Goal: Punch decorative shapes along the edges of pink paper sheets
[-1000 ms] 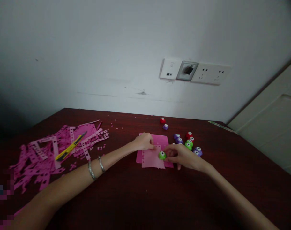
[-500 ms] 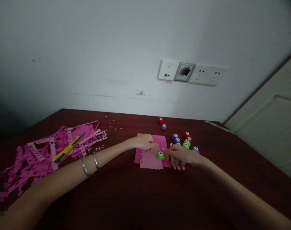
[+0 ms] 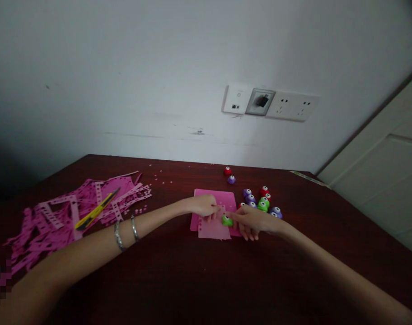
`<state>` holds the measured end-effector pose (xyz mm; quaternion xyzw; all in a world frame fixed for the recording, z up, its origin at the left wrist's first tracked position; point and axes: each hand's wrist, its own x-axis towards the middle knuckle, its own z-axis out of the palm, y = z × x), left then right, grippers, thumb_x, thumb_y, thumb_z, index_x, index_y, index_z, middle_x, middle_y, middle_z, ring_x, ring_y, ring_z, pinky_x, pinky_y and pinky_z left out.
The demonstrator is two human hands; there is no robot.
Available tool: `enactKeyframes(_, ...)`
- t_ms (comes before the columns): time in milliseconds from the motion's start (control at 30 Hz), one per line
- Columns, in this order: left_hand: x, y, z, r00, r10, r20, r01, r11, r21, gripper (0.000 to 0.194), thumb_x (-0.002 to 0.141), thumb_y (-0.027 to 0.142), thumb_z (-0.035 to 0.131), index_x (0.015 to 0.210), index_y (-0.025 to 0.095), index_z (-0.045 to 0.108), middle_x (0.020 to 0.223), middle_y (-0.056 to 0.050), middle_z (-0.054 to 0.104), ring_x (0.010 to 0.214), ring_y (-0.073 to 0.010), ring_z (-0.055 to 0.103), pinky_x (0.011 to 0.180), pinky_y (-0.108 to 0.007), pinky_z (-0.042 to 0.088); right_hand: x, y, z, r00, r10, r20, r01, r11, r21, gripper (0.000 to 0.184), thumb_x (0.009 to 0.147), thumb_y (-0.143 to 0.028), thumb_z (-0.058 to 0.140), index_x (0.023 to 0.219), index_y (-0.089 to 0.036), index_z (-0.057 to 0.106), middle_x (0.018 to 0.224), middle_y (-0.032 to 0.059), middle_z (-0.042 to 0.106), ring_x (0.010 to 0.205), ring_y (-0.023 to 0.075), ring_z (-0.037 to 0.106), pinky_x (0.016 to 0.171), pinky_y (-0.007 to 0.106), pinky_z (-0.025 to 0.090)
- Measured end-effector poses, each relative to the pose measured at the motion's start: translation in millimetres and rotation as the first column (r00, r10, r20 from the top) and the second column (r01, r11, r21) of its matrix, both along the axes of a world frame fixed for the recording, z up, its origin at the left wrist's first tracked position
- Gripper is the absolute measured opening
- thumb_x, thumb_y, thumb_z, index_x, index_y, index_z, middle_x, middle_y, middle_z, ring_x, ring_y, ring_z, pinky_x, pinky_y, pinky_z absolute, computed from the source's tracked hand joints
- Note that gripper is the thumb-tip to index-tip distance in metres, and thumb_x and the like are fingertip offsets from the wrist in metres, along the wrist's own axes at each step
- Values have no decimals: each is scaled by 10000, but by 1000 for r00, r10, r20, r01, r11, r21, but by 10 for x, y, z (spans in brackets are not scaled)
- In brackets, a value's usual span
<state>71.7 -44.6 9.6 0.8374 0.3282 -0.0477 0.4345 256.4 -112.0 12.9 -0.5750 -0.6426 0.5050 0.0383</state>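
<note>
A pink paper sheet point(image 3: 216, 198) lies on the dark wooden table point(image 3: 206, 271), with a smaller pink piece point(image 3: 213, 230) on top of it. My left hand point(image 3: 204, 206) presses down on the paper with curled fingers. My right hand point(image 3: 253, 220) has its index finger on a small green punch point(image 3: 227, 220) that sits on the paper's edge; the other fingers are curled loosely underneath.
Several small red, purple and green punches point(image 3: 260, 201) cluster right of the paper, two more point(image 3: 229, 175) stand farther back. A heap of punched pink strips point(image 3: 67, 212) with a yellow utility knife point(image 3: 95, 210) lies at the left. Wall sockets point(image 3: 270, 103) are behind.
My right hand has slid left and its finger now presses on the green punch. My left hand has shifted slightly down the paper. The camera has moved a little.
</note>
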Motion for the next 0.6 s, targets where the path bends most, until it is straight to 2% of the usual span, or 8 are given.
enactKeyframes(167, 29, 20, -54, 999, 30, -12, -30, 999, -25, 368, 861, 243, 321, 592, 117, 538, 577, -39, 576, 456, -90, 507, 497, -231, 418, -28, -5, 59, 1000, 13, 10, -13, 1000, -13, 639, 841, -607, 345, 477, -117, 536, 428, 43, 549, 313, 66, 479, 297, 156, 368)
enactKeyframes(333, 36, -4, 20, 999, 25, 40, -21, 995, -94, 439, 884, 364, 323, 611, 114, 558, 601, -49, 582, 466, -87, 495, 477, -228, 374, -46, -25, 96, 1000, 11, 21, -11, 1000, -15, 636, 850, -589, 346, 465, -118, 530, 409, 30, 529, 307, 58, 460, 297, 152, 352)
enactKeyframes(467, 44, -1, 86, 996, 5, 87, 11, 984, -175, 449, 817, 511, 437, 639, 124, 582, 587, -34, 570, 466, -82, 452, 452, -227, 314, -17, -13, 56, 1000, -11, -26, 10, 999, -39, 630, 827, -617, 366, 497, -114, 555, 416, 28, 540, 299, 51, 443, 282, 141, 326)
enactKeyframes(600, 85, 49, 100, 999, -45, 5, 45, 978, -202, 434, 718, 570, 551, 630, 147, 591, 580, -14, 558, 472, -79, 418, 454, -230, 296, 4, 32, 32, 1000, -3, -15, 2, 998, -70, 611, 821, -605, 390, 507, -112, 569, 443, 38, 561, 311, 46, 443, 286, 135, 324)
